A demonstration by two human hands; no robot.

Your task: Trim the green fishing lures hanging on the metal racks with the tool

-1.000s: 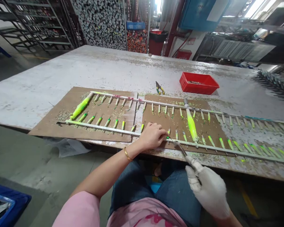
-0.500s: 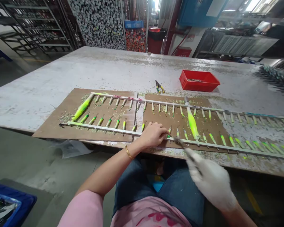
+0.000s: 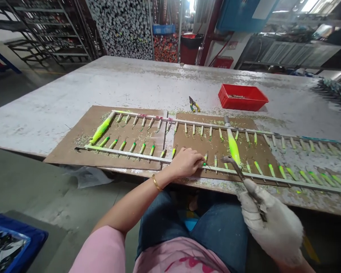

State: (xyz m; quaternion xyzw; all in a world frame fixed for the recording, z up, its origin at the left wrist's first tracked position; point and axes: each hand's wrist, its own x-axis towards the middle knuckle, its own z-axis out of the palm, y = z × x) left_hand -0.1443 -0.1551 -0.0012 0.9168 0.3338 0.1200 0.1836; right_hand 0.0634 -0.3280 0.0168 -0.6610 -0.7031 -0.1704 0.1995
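My bare left hand [image 3: 186, 162] rests at the front rail [image 3: 142, 156] of a long metal frame, its fingers closed on a small green-tipped piece [image 3: 205, 164] beside the rail. My right hand [image 3: 269, 223], in a white glove, grips a pair of metal pliers [image 3: 238, 170]. Their curved head is raised just above the front rail, right of my left hand. Rows of small white, yellow and green pieces with thin wire hooks line both rails. A thick fluorescent yellow bar [image 3: 233, 146] joins the rails near the pliers; another yellow bar [image 3: 102, 128] closes the left end.
Brown cardboard [image 3: 74, 132] lies under the frame, scattered with yellow-green flakes. Behind it on the white table [image 3: 147, 83] are yellow-handled cutters [image 3: 194, 105] and a red bin [image 3: 243, 102] with small bits inside. A blue crate [image 3: 31, 246] stands on the floor at left.
My right hand has drawn the pliers right and back, away from my left fingertips. My left hand stays at the same spot on the rail. The view has shifted slightly.
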